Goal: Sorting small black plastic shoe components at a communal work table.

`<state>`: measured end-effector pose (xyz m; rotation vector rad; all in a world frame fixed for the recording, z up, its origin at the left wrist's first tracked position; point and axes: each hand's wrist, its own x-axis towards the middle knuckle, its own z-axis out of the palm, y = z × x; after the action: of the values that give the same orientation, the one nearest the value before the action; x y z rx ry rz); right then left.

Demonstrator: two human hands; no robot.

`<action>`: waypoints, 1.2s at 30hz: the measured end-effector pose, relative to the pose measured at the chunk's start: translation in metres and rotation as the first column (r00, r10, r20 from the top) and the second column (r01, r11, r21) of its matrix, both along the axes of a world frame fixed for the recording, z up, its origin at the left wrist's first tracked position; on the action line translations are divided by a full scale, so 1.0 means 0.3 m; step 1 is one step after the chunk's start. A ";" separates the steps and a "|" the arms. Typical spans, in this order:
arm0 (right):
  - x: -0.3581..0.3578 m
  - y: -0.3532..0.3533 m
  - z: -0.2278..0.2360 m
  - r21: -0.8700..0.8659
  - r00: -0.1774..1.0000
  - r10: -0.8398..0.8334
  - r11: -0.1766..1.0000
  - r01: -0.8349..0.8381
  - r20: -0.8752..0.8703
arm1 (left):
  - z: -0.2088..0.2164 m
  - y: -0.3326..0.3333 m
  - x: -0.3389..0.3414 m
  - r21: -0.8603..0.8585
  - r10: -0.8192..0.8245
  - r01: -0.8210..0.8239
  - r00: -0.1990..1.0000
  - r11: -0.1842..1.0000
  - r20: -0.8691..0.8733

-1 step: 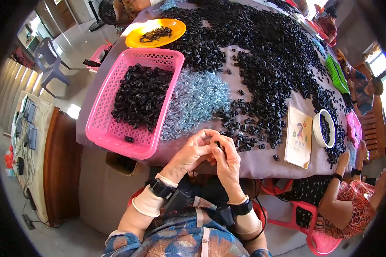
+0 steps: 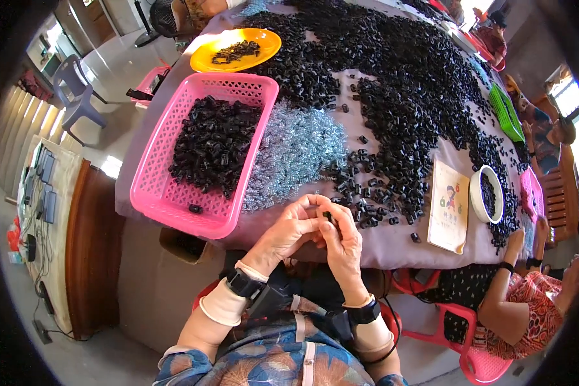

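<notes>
Hands meeting at the table's near edge: left hand (image 2: 288,233) and right hand (image 2: 342,244) pinch one small black plastic piece (image 2: 328,217) between fingertips. Beyond lie the pink plastic lattice basket (image 2: 149,186), pale blue pieces (image 2: 296,151), black heap (image 2: 399,90) and, farthest, the yellow plate (image 2: 202,61).

Two hands, the left hand (image 2: 288,229) and the right hand (image 2: 341,239), meet at the table edge, pinching one small black part (image 2: 328,216) between them. Beyond the left hand stands one pink basket (image 2: 157,193) and farther off one orange plate (image 2: 264,50); ahead of the hands lie one heap of pale blue springs (image 2: 294,151) and black parts (image 2: 399,96) too many to count. To the right of the right hand are one paper card (image 2: 448,206), one white bowl (image 2: 476,196) and one green basket (image 2: 507,112).
</notes>
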<state>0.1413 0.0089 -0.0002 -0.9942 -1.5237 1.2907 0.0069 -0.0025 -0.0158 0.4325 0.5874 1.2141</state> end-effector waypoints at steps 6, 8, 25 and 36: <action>0.019 -0.017 0.021 -0.164 0.980 -0.081 0.985 0.052 -0.180 | 0.005 -0.009 0.025 0.025 0.103 -0.101 0.990 0.995 -0.101; 0.025 -0.018 0.012 -0.143 0.984 -0.110 0.986 0.090 -0.140 | 0.022 -0.020 0.030 0.011 0.169 -0.171 0.960 0.985 -0.223; 0.042 -0.019 0.004 0.026 0.988 -0.154 0.988 0.153 0.018 | 0.179 0.010 -0.047 0.264 0.347 -0.227 0.529 0.937 -0.775; 0.087 0.002 -0.043 0.171 0.951 -0.237 0.964 0.204 0.200 | 0.054 0.095 0.069 0.429 0.430 0.056 -0.008 0.901 -0.903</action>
<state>0.1673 0.0094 -0.0130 -1.2028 -1.5955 0.9207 0.0277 0.0260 0.0004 1.7138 1.7796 1.0886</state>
